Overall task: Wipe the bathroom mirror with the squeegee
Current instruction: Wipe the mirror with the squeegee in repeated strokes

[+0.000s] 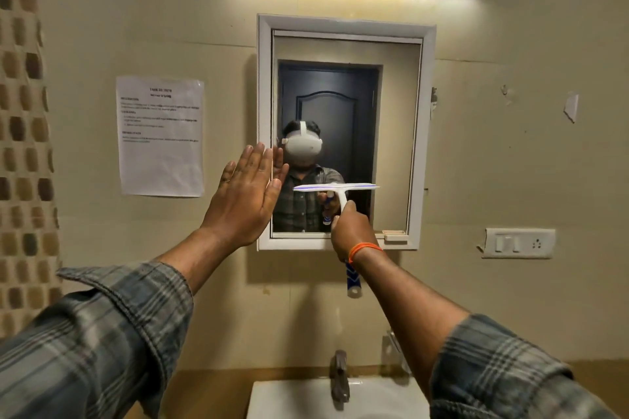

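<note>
Right hand (350, 231) grip: squeegee (337, 188) blade above, on mirror (394, 112).

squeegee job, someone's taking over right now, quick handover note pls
Right hand: closed on the squeegee handle, blade level against the lower half of the mirror.
Left hand: open and flat, at the mirror's left frame edge, holding nothing.
Done: cannot tell from the glass how much has been wiped.
Left: pull the blade down to the bottom edge, then cover the remaining glass.
</note>
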